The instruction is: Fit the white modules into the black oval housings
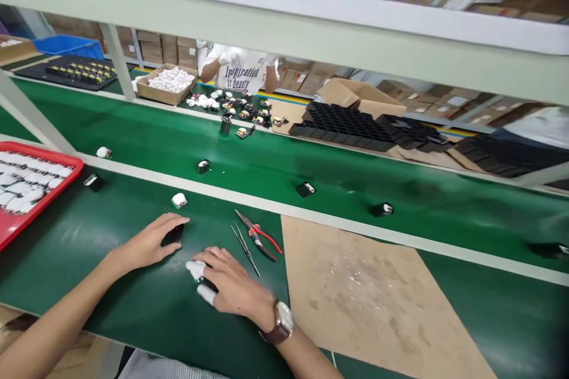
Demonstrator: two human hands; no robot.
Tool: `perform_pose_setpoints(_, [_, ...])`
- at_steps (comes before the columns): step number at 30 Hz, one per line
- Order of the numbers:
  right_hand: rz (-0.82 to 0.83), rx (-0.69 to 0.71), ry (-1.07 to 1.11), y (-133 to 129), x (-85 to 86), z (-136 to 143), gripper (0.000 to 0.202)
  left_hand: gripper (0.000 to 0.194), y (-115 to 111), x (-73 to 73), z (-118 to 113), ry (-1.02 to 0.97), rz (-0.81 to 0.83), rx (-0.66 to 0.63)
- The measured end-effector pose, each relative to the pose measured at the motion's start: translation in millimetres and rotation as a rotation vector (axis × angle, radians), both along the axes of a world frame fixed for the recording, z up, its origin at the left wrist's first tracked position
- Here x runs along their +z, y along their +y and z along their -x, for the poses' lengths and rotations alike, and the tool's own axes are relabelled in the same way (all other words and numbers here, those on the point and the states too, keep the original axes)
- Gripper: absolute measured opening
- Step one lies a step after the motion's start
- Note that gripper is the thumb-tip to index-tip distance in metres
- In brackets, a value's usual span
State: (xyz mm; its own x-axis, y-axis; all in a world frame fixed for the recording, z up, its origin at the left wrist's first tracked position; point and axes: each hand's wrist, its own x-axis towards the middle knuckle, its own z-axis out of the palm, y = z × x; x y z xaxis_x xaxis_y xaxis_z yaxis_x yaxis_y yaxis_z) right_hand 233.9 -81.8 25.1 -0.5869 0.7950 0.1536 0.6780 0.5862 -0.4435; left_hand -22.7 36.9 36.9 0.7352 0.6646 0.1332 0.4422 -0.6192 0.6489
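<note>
My left hand (pixel 155 240) is curled round a small black case (pixel 172 236) over the green tabletop (pixel 146 314). To its right, my right hand (pixel 226 278) has white covers on its thumb and index finger, with a small white and green part (pixel 195 270) at those fingertips. Just beyond my left hand lies another white part (pixel 179 200). Red-handled pliers (pixel 258 237) and metal tweezers (pixel 245 249) rest to the right of the hands.
A red tray (pixel 66 180) of white parts stands at the left, near a black case (pixel 93 182). Brown board (pixel 355 290) covers the right side. Beyond a pale rail, cases lie on a green belt (pixel 262 172). A person (pixel 240 68) stands across, below an overhead beam (pixel 284 29).
</note>
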Motion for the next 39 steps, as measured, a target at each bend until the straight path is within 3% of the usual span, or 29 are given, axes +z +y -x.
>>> perform_pose_setpoints(3, [-0.032, -0.162, -0.039, -11.1, -10.2, -7.1, 0.028, 0.058, -7.7, -3.4, -5.0, -0.032, 0.081, -0.035])
perform_pose_setpoints(6, [-0.045, -0.315, -0.046, -19.5, -17.3, -12.2, 0.062, 0.067, -13.4, -9.3, -14.6, -0.052, 0.156, -0.048])
perform_pose_setpoints(9, [-0.038, -0.317, 0.042, -23.2, -18.3, -18.1, 0.079, 0.074, -18.6, -16.6, -22.8, -0.095, 0.231, -0.036])
perform_pose_setpoints(14, [-0.116, -0.245, 0.136, -19.3, -27.1, -22.6, 0.051, 0.079, -25.0, -27.7, -23.7, -0.165, 0.309, 0.017])
perform_pose_setpoints(18, [-0.169, -0.258, 0.201, -14.3, -36.3, -20.0, 0.047, 0.088, -28.4, -30.3, -18.6, -0.183, 0.333, 0.027])
perform_pose_setpoints(24, [-0.217, -0.33, 0.333, -11.4, -14.8, -12.4, 0.052, 0.08, -31.5, -31.8, -19.9, -0.181, 0.329, 0.023])
perform_pose_setpoints(28, [-0.264, -0.319, 0.304, -11.5, 1.5, -5.9, 0.051, 0.079, -33.6, -31.1, -22.9, -0.229, 0.263, -0.006])
perform_pose_setpoints(39, [-0.366, -0.274, 0.07, -6.5, 12.5, 1.7, 0.032, 0.078, -37.4, -32.9, -21.7, -0.176, 0.125, -0.079])
